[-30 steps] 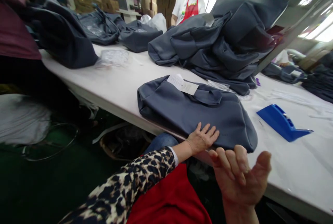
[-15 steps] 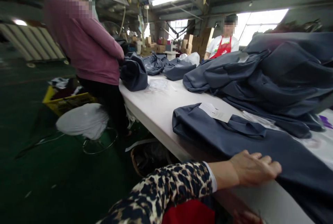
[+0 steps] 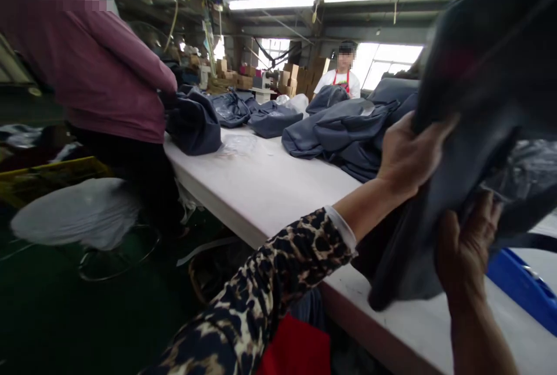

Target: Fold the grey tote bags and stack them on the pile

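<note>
A dark blue-grey fabric bag is raised and tilted above the near right part of the table, slightly blurred. My left hand, below a leopard-print sleeve, is closed on its left side, with the thumb lying over the cloth. Lower down, my right hand grips the fabric by an opening, its fingers partly hidden in the folds. Crinkled clear plastic shows in that opening, just beyond the right fingers.
More blue-grey bags are heaped along the far side of the white table. A blue object lies at right. One person stands at left by a covered stool; another person is behind the heap.
The bag that lay flat under my left hand is now lifted and tilted up. My right hand has come up and grips it too. The view has swung right.
</note>
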### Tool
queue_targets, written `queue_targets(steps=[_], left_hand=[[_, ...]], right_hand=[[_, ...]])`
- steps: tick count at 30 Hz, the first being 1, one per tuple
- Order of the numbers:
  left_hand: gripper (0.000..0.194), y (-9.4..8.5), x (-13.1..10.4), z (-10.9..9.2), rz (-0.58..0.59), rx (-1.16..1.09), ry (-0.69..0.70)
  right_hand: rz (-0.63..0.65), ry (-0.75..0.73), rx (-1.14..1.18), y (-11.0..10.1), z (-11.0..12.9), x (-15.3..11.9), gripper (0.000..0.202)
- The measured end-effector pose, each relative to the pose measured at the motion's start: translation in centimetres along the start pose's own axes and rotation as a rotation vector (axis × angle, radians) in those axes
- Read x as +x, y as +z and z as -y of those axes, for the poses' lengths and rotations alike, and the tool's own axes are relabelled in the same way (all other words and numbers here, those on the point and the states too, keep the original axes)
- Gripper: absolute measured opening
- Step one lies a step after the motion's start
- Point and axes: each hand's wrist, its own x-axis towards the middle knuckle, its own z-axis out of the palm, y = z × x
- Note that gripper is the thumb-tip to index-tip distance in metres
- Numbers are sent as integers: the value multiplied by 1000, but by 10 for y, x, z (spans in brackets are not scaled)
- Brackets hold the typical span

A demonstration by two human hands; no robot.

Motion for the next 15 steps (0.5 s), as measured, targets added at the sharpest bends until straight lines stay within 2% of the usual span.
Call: queue_targets(steps=[2, 4, 6, 8, 9, 10, 11, 12, 13, 15], left_hand=[[22, -20, 0, 5, -114, -130, -21], [29, -54, -7, 20, -341, -207, -50], [33, -99, -23, 43, -523, -215, -76], [33, -146, -49, 66, -736, -138, -221], [33, -168, -64, 75, -794, -111, -284], [32, -189, -80, 83, -832, -89, -342], [30, -206, -95, 88, -863, -66, -396], [27, -221, -109, 91, -877, -46, -436], [25, -234, -122, 90, -844, -18, -489], [19, -252, -142, 82, -722, 47, -614]], right_hand=[[7, -53, -149, -13, 0, 27, 73], [150, -141, -298, -13, -7, 42, 64], [357, -229, -403, 5, -22, 41, 59], [589, -279, -449, 38, -43, 22, 59], [733, -286, -456, 58, -55, 7, 59], [871, -288, -466, 77, -66, -10, 59], [929, -295, -463, 94, -77, -28, 58], [951, -302, -462, 109, -86, -44, 59], [955, -321, -461, 120, -94, -57, 60], [926, -360, -456, 131, -106, -75, 60]])
